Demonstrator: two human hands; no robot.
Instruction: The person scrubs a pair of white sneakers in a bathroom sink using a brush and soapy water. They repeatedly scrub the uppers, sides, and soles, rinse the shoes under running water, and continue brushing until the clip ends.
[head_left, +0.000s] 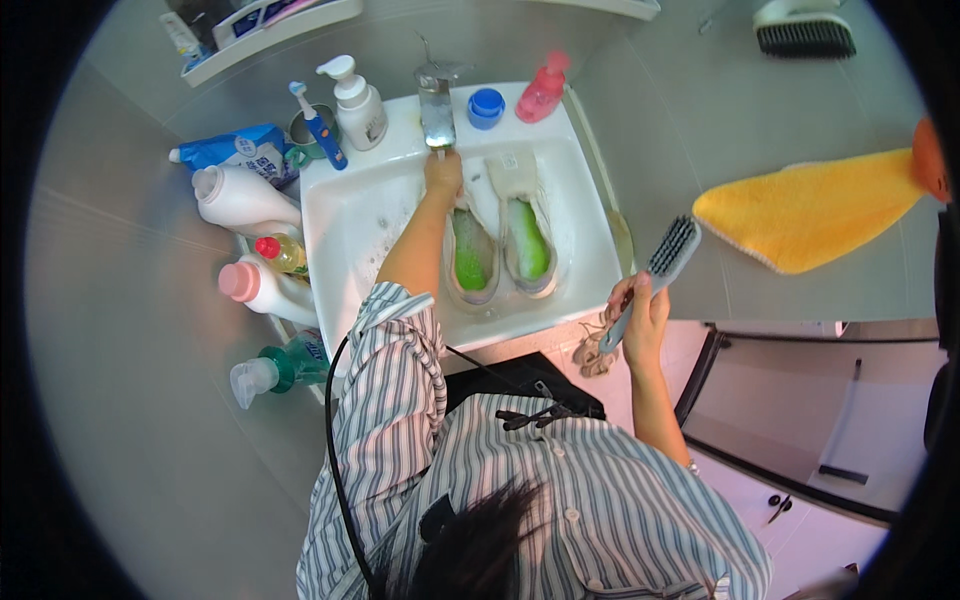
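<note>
In the white sink basin (352, 217) lie two wet, light-coloured shoes side by side, the left shoe (474, 251) and the right shoe (532, 244), both with green insoles. My left hand (444, 178) is under the spout of the metal faucet (436, 105), at the toe end of the left shoe; what its fingers hold is hard to make out. Past the basin's right edge, my right hand (637, 315) grips the handle of a grey scrub brush (673, 251), its dark bristles facing up.
A white pump bottle (361, 105), an electric toothbrush (319, 131), a blue cap (486, 107) and a pink bottle (541, 94) stand on the sink's back ledge. Detergent bottles (244, 199) line the left side. A yellow towel (810, 210) hangs on the right wall.
</note>
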